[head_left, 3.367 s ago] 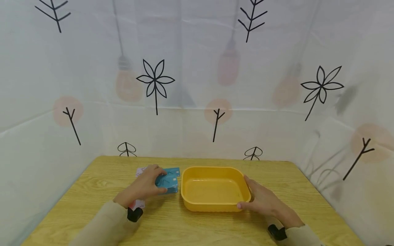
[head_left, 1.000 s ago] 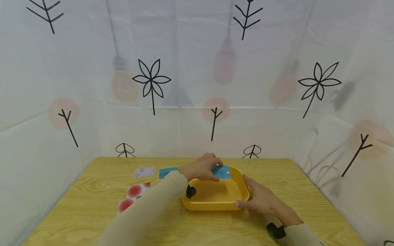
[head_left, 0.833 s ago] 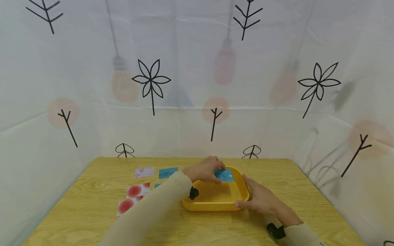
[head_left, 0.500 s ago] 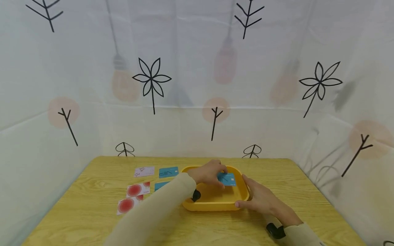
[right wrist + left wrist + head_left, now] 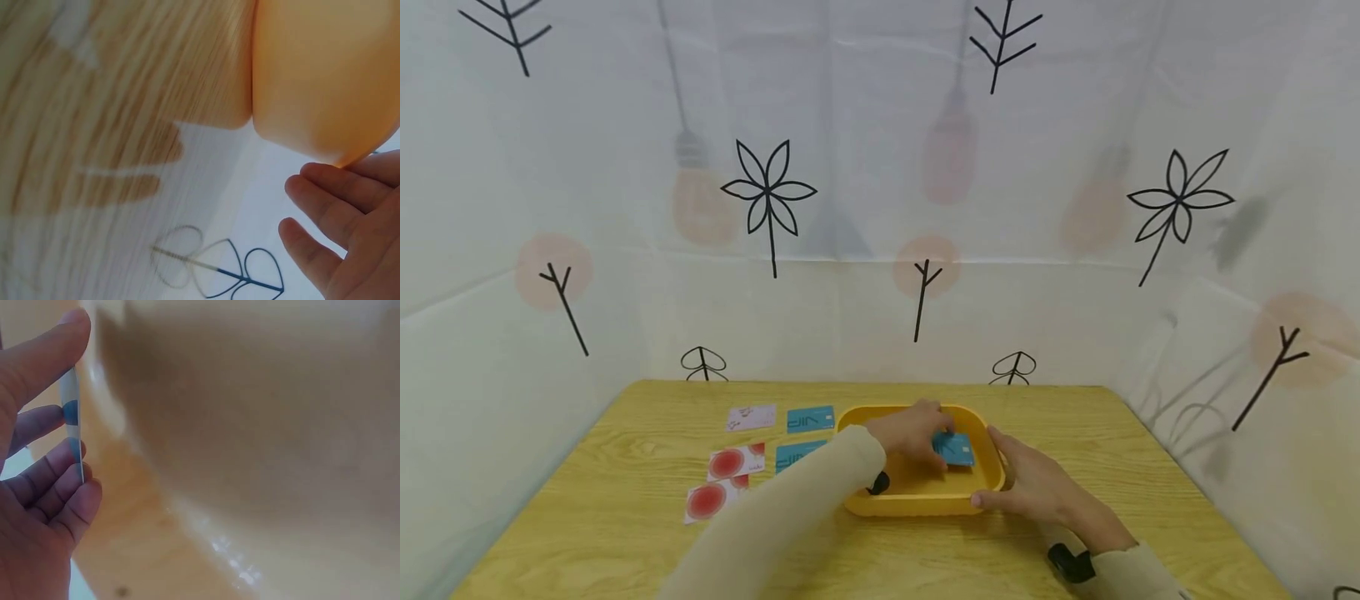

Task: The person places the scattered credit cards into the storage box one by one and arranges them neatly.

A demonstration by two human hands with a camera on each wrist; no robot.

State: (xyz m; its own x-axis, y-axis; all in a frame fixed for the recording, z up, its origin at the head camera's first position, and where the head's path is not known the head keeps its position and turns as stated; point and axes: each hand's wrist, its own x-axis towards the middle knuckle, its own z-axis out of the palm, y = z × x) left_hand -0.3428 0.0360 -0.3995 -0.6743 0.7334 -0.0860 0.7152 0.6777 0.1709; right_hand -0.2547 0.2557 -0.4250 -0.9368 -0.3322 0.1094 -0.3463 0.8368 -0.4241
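Observation:
In the head view my left hand (image 5: 917,433) reaches inside a yellow plastic box (image 5: 917,504) and pinches a blue card (image 5: 957,450) low over its floor. The left wrist view shows the card (image 5: 72,412) edge-on between the thumb and the fingers (image 5: 78,503). My right hand (image 5: 1037,487) rests against the box's right end, its thumb at the front corner and its fingers along the side. From the right wrist view, the right hand's fingers (image 5: 325,200) look straight and spread, with fingertips at the box's outer wall (image 5: 319,81).
Left of the box lie two blue cards, a far one (image 5: 810,419) and a nearer one (image 5: 797,454) partly under the left sleeve. A pale pink card (image 5: 751,417) and two red-circle cards (image 5: 737,461) lie farther left on the wood-grain table (image 5: 625,467). A patterned cloth (image 5: 865,208) hangs behind.
My left hand has carried a blue card from the cards on the left into the box, lowering it over the last second. The right hand stays at the box's right end.

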